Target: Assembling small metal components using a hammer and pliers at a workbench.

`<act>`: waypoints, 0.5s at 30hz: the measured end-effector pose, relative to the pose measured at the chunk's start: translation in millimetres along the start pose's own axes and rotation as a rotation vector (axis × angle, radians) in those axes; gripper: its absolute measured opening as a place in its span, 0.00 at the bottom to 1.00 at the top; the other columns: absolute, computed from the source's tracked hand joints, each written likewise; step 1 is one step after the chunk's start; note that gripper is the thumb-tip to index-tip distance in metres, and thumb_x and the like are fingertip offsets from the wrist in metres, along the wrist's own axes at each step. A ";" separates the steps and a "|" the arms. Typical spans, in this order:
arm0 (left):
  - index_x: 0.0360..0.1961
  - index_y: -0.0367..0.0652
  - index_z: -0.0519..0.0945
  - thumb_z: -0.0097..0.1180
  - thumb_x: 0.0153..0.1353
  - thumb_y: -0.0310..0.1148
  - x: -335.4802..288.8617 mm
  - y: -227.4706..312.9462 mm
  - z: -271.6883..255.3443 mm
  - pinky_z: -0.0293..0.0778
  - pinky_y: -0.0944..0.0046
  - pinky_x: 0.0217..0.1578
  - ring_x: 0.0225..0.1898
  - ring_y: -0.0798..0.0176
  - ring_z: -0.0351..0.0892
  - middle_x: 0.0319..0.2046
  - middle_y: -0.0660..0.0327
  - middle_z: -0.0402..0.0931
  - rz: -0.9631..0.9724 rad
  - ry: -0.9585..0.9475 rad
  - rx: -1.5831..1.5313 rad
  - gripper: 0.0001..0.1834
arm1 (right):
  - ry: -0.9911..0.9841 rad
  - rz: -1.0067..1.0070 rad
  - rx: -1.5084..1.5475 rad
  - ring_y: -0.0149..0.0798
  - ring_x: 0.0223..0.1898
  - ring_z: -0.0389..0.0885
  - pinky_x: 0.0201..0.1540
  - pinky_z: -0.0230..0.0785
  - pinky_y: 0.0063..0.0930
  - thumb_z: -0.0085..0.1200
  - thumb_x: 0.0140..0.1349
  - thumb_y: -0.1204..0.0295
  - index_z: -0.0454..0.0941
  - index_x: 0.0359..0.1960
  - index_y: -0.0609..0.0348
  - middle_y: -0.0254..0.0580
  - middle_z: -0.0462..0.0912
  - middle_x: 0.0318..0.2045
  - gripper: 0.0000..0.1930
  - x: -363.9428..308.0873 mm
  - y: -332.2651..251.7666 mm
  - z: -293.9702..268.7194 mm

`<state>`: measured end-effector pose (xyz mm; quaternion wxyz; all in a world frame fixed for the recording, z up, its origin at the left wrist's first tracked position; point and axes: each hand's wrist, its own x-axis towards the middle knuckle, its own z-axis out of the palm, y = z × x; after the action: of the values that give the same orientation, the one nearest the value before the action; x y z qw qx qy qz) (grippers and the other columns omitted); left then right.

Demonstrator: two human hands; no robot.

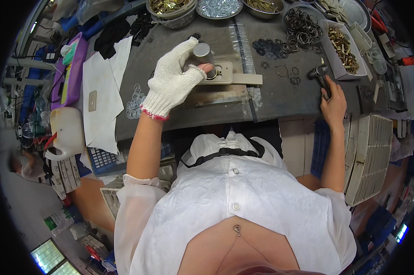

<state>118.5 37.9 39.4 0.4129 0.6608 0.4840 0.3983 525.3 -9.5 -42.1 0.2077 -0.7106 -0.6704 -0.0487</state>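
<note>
My left hand (175, 75), in a white knitted glove with a red cuff edge and a bare thumb tip, grips a short grey metal cylinder (203, 52). The cylinder stands nearly upright over a beige door handle (247, 79) with a rounded backplate. Its lower end is partly hidden by my thumb, beside a small ring and opening in the plate. Under the handle lies a worn metal block (220, 95). Out to the right, my bare right hand (334, 104) is closed round the handle of a hammer (318, 71), whose dark head rests on the mat.
Dark rings (303, 27) and a white box of brass-coloured parts (342, 50) stand at the back right. Bowls of small metal parts (219, 8) line the far edge. Pale rings (136, 101), white paper (101, 87) and a purple tray (69, 68) lie leftward.
</note>
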 end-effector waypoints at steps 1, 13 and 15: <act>0.52 0.34 0.74 0.63 0.55 0.28 0.9 1.6 -2.5 0.72 0.72 0.41 0.37 0.74 0.74 0.41 0.62 0.79 0.016 -0.023 0.149 0.23 | -0.011 0.009 -0.004 0.46 0.44 0.76 0.47 0.68 0.38 0.55 0.58 0.73 0.73 0.56 0.48 0.41 0.77 0.38 0.21 0.8 -1.6 -0.7; 0.56 0.34 0.69 0.64 0.53 0.28 2.0 -8.0 -1.8 0.71 0.70 0.46 0.43 0.72 0.73 0.42 0.62 0.78 -0.068 -0.084 0.040 0.29 | -0.071 0.163 0.856 0.26 0.35 0.74 0.39 0.67 0.20 0.60 0.59 0.72 0.77 0.48 0.65 0.34 0.80 0.33 0.16 14.1 -67.8 -33.8; 0.55 0.34 0.69 0.64 0.53 0.28 2.0 -10.6 -1.1 0.71 0.70 0.45 0.41 0.72 0.73 0.41 0.63 0.78 -0.064 -0.083 0.012 0.28 | -0.192 0.065 0.910 0.24 0.34 0.73 0.39 0.66 0.18 0.62 0.57 0.72 0.77 0.46 0.66 0.32 0.78 0.31 0.17 18.7 -96.6 -38.4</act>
<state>114.6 42.0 30.2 0.4412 0.6634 0.4896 0.3543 441.1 -4.5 21.6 0.4368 -0.5692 -0.6173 0.3227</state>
